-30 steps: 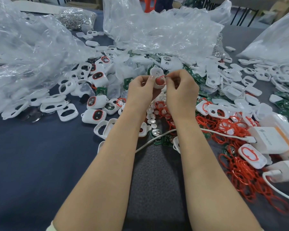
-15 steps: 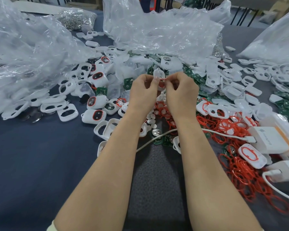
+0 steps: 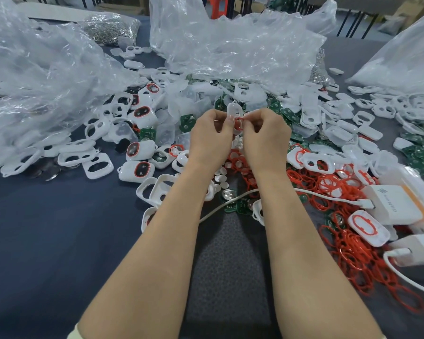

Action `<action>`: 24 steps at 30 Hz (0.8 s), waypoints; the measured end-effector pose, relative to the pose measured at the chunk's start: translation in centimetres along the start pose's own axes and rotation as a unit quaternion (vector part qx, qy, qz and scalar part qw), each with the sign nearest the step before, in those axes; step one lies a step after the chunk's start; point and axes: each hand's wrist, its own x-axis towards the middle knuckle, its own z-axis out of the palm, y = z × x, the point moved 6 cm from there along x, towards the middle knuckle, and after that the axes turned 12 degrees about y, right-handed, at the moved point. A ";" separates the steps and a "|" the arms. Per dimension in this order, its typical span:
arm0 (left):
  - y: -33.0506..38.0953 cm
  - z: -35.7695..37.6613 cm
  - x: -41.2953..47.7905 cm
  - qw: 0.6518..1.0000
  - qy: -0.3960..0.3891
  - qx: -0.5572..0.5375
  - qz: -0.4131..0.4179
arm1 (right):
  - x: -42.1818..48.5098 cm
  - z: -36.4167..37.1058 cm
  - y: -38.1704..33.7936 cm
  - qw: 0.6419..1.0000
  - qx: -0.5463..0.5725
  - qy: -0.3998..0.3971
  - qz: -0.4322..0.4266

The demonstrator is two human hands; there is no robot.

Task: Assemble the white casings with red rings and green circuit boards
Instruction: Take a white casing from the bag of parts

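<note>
Crinkled clear plastic, a big crumpled bag (image 3: 34,81), slumps over the far left of the dark blue cloth table (image 3: 47,228). Just right of it lie open white frames (image 3: 97,166) with rounded cut-outs, and near them 3 smooth closed casings (image 3: 136,171), each with a red-rimmed oval window. A flat green circuit board (image 3: 187,122) sits among the loose shells beside the left hand (image 3: 209,140). That hand is raised over the middle of the pile, its fingers curled, thumb and fingertips pinching the small translucent white casing (image 3: 234,111), which stands upright between both hands. The thin red ring (image 3: 239,123) lies against the lower part of this casing, pinched by the curled thumb and forefinger of the right hand (image 3: 267,140); whether it is seated in a groove cannot be told. A white cable (image 3: 230,201) runs under the forearms. Right of the hands, rubbery red loops (image 3: 348,253) lie tangled in a heap, touching a boxy white charger (image 3: 396,205) at the near right edge.
</note>
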 end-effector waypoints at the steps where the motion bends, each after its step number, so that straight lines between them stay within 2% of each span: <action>1: 0.0 0.0 0.0 1.000 -0.002 0.002 0.001 | 0.0 0.0 0.1 1.000 -0.001 -0.001 0.001; 12: -0.7 0.2 0.4 1.000 -0.003 0.010 -0.012 | 0.0 0.8 0.3 0.999 -0.045 -0.023 0.006; 17: -1.2 0.3 0.5 0.999 -0.007 -0.024 -0.028 | -0.2 1.0 0.1 0.998 -0.055 -0.017 -0.011; 19: -1.3 0.2 0.6 0.998 -0.008 -0.048 -0.033 | -0.1 0.7 0.2 1.000 -0.012 -0.014 0.002; 21: -1.3 0.1 0.8 0.995 -0.013 -0.088 -0.049 | 0.0 0.5 1.0 0.994 0.081 -0.034 0.061; 24: -1.4 0.0 0.9 0.983 -0.029 -0.160 -0.086 | -0.1 1.0 2.2 0.958 0.203 -0.107 0.170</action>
